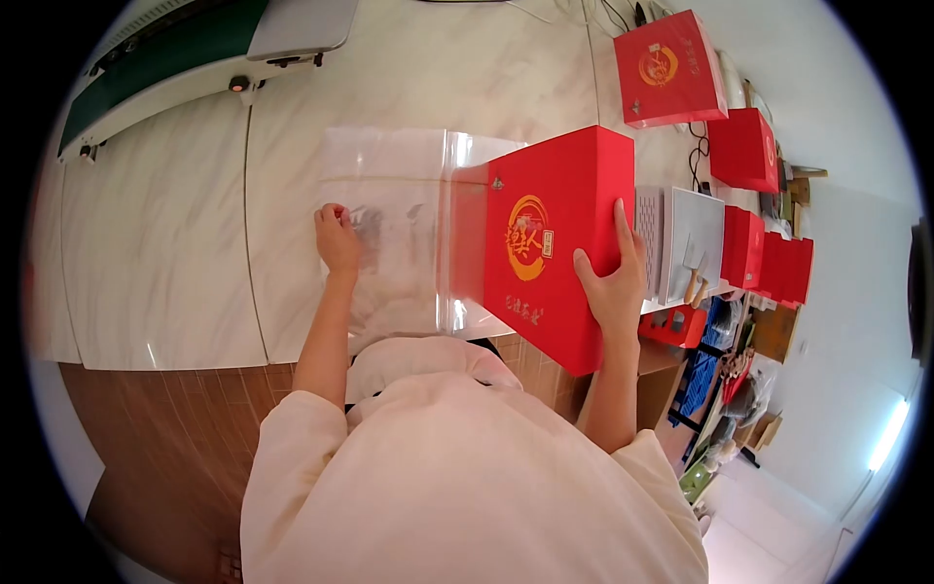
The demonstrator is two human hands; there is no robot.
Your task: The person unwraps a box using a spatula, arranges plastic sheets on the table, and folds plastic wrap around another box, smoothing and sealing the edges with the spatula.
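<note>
We have both forearms (322, 336) bare and extended forward, well apart. Our left hand (339, 243) curls its fingers inward, tips drawn close to the thumb. Our right hand (617, 289) spreads wider: thumb angled away from the extended forefinger (623, 226), wrist (620, 339) roughly in line with the forearm.

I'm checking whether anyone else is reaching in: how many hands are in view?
2: left hand by the left edge of the clear plastic film; right hand on the printed red box.
</note>
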